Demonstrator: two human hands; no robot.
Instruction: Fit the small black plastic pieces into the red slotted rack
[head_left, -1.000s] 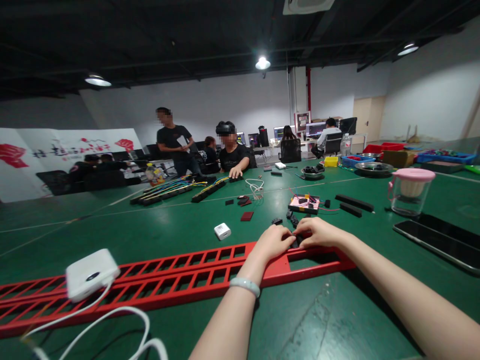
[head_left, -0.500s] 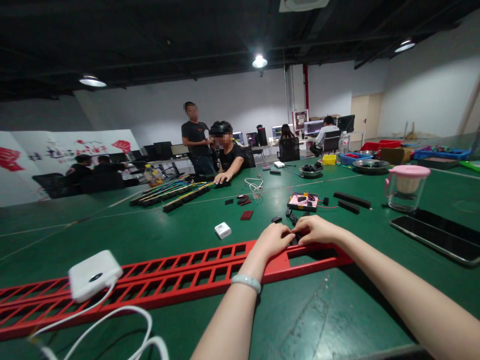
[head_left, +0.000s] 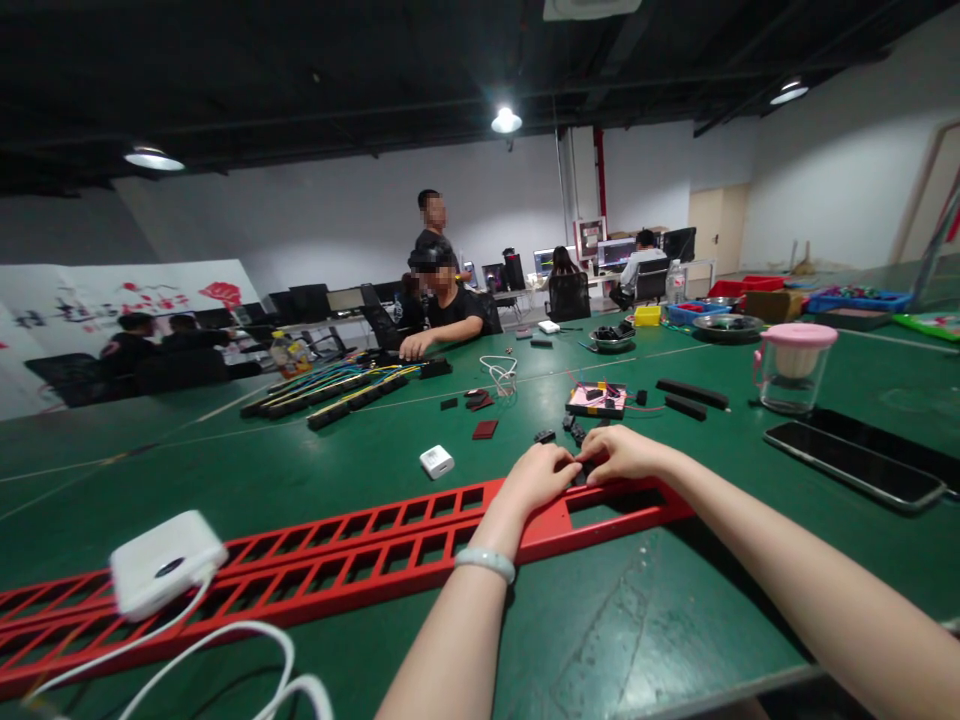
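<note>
Left hand (head_left: 541, 472): centre of frame, fingers curled, tips pinched on a small black part. Right hand (head_left: 622, 455): just right of it, fingers bent down, gripping the same part from the opposite side.

Small black part (head_left: 583, 475): right of centre, between the two sets of fingertips; neither hand nearer. Dark, blocky, mostly covered; long axis cannot be told.

Red slotted frame (head_left: 546, 525): directly beneath the hands; long axis from lower left to right of centre, the black part at its far edge. Two rows of slots, one long opening at right end.

Loose black pieces (head_left: 574, 432): just beyond the fingers, on the green tabletop (head_left: 360, 460).

White adapter (head_left: 436, 461): left of the hands, apart.
</note>
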